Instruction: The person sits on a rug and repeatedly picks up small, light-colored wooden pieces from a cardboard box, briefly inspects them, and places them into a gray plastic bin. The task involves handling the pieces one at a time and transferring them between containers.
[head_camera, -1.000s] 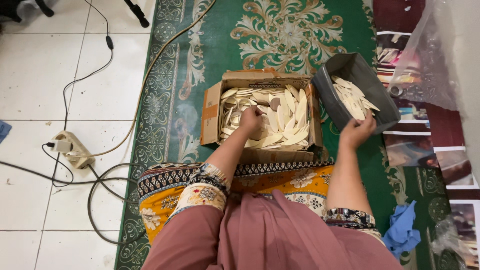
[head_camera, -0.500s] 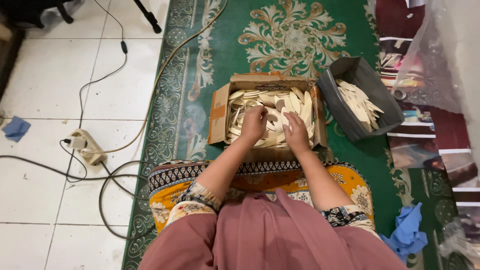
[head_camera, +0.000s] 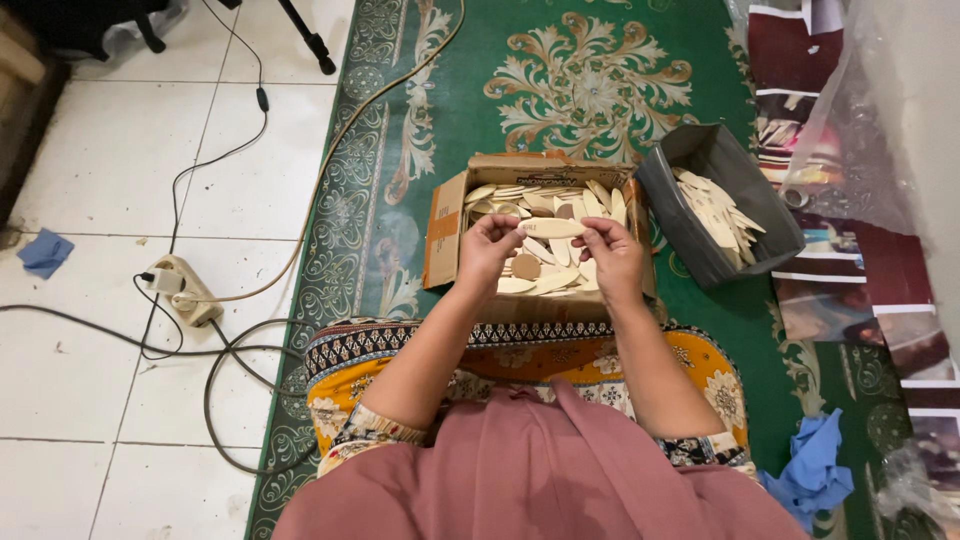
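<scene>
Wooden piece (head_camera: 552, 228), pale and oval, is pinched at its ends by left hand (head_camera: 490, 248) and right hand (head_camera: 612, 258) above the cardboard box (head_camera: 445, 225) of similar pieces. Just right stands a grey bin (head_camera: 690, 225); a power strip (head_camera: 183, 290) lies well left.

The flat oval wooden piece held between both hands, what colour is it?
Pale cream, plain flat oval wooden piece, best in the head view.

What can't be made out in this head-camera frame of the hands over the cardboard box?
- Bottom of the brown cardboard box: covered by pale oval wooden pieces.
- Underside of the oval wooden piece held by left hand and right hand: faces away.
- Depth of the grey plastic bin: hidden by its contents.
- Clear plastic bag: cut by the right edge.
</scene>
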